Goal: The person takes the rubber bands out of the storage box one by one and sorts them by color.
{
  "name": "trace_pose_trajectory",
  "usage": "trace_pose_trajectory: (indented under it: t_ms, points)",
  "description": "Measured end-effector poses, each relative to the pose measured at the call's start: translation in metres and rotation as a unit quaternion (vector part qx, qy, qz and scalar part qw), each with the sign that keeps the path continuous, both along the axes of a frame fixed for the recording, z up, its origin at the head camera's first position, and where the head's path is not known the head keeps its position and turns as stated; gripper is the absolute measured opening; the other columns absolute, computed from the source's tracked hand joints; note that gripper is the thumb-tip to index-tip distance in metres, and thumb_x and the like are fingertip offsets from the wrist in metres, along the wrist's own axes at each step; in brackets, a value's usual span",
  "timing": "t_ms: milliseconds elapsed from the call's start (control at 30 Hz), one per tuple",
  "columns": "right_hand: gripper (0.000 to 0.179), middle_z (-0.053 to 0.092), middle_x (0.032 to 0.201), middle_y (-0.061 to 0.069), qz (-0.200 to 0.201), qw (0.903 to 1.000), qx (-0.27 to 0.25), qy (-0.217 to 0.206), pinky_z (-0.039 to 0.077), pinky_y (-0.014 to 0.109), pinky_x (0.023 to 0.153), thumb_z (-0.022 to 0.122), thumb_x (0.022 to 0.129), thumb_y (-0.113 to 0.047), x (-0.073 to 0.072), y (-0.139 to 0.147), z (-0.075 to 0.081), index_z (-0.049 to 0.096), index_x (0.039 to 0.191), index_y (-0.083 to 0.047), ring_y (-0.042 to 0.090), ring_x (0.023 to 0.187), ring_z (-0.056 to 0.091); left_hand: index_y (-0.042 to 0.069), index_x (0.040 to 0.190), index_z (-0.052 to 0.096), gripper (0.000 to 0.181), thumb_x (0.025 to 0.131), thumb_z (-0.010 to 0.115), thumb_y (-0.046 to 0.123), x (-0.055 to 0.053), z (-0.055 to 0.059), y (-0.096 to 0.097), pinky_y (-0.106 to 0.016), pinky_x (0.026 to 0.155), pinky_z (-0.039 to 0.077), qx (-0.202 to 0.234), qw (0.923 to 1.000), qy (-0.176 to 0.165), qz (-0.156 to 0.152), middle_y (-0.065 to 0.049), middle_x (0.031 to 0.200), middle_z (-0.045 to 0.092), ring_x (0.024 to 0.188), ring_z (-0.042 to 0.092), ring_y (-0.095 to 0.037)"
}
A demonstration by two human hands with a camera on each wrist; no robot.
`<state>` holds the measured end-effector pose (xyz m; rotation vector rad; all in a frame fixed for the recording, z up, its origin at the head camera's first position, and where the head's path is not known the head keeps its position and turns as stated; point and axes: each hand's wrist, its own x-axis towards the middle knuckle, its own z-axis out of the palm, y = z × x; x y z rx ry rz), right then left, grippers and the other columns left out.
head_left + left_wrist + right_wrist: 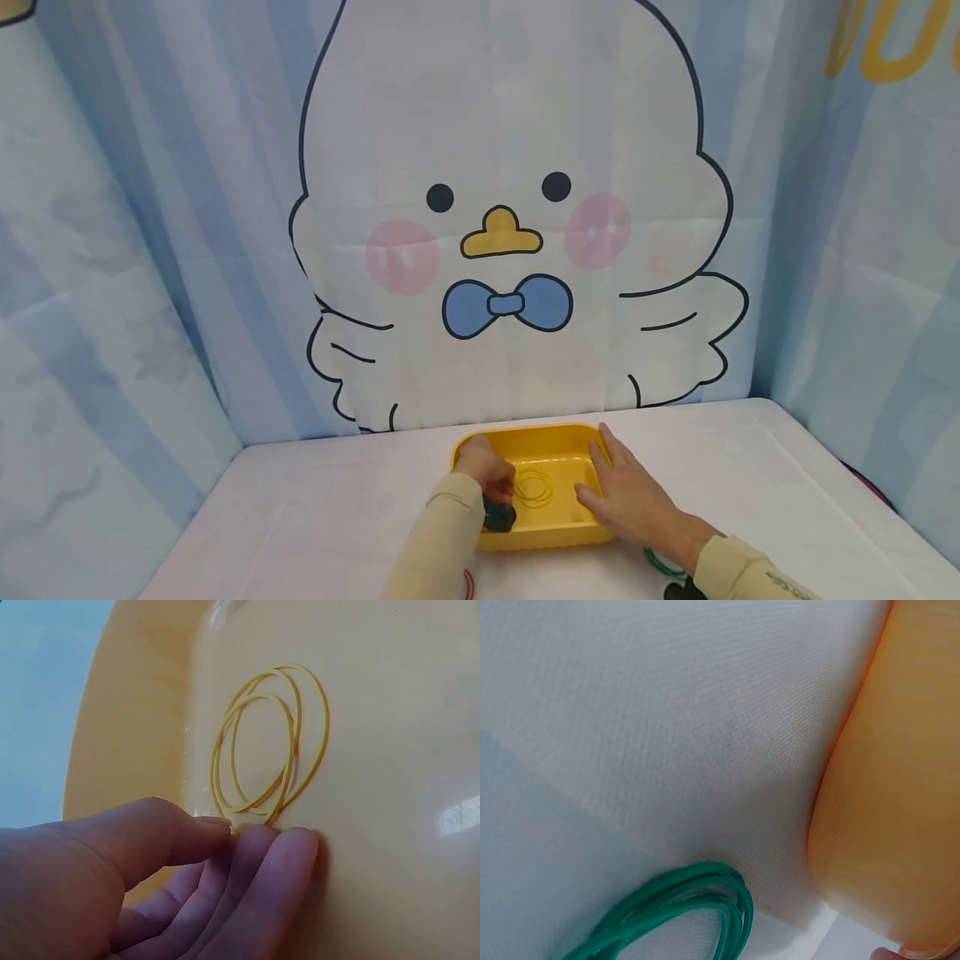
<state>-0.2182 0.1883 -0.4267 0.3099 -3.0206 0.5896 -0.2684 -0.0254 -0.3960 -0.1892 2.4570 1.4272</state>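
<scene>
Inside the yellow plastic tray [543,537] lie several thin yellow rubber bands [327,727], overlapping on its floor. My left hand [489,468] reaches in at the tray's left side. In the left wrist view, its thumb and fingertips pinch the near end of the bands, which still lie against the floor. On the tray's right rim rests my right hand [637,500], its fingers spread and fairly straight. The right wrist view catches only a fingertip at the bottom edge, by the tray's outer wall [892,795].
Green loops [667,885] lie on the white tabletop [322,500] right of the tray, partly under my right wrist. A bit of red loop [469,583] shows in front of the tray. Behind the table hangs a printed curtain [502,367].
</scene>
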Motion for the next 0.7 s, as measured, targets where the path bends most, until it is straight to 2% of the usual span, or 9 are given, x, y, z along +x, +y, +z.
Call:
trace_pose_trajectory:
  t_ms: [167,400,700]
  points:
    - [0.075,0.011,0.164,0.026,-0.003,1.0000,0.004,-0.001,0.025,0.060,0.119,0.052,0.098,-0.042,0.000,-0.001,0.000,0.033,0.149,0.009,0.045,0.147,0.025,-0.005,0.075,0.055,0.015,0.077,0.069,-0.011,0.001,-0.003,0.001,-0.027,0.046,0.056,-0.001,0.9999,0.012,-0.001,-0.026,0.073,0.072,0.047,0.066,-0.019]
    - [0.075,0.010,0.164,0.026,-0.004,1.0000,0.002,-0.002,0.025,0.060,0.119,0.053,0.098,-0.042,0.000,0.000,-0.001,0.033,0.149,0.009,0.045,0.147,0.025,-0.003,0.086,0.051,0.025,0.074,0.071,-0.013,0.002,-0.005,0.007,-0.026,0.042,0.054,0.003,0.9995,0.033,-0.001,-0.023,0.066,0.071,0.045,0.066,-0.020]
    - [0.075,0.009,0.164,0.025,-0.001,1.0000,0.005,-0.008,0.025,0.060,0.119,0.052,0.098,-0.043,0.000,0.000,0.000,0.033,0.149,0.009,0.044,0.147,0.025,-0.001,0.079,0.054,0.025,0.073,0.077,-0.009,0.003,-0.003,0.012,-0.022,0.039,0.050,-0.027,0.9988,0.040,-0.013,-0.022,0.068,0.072,0.062,0.074,-0.031]
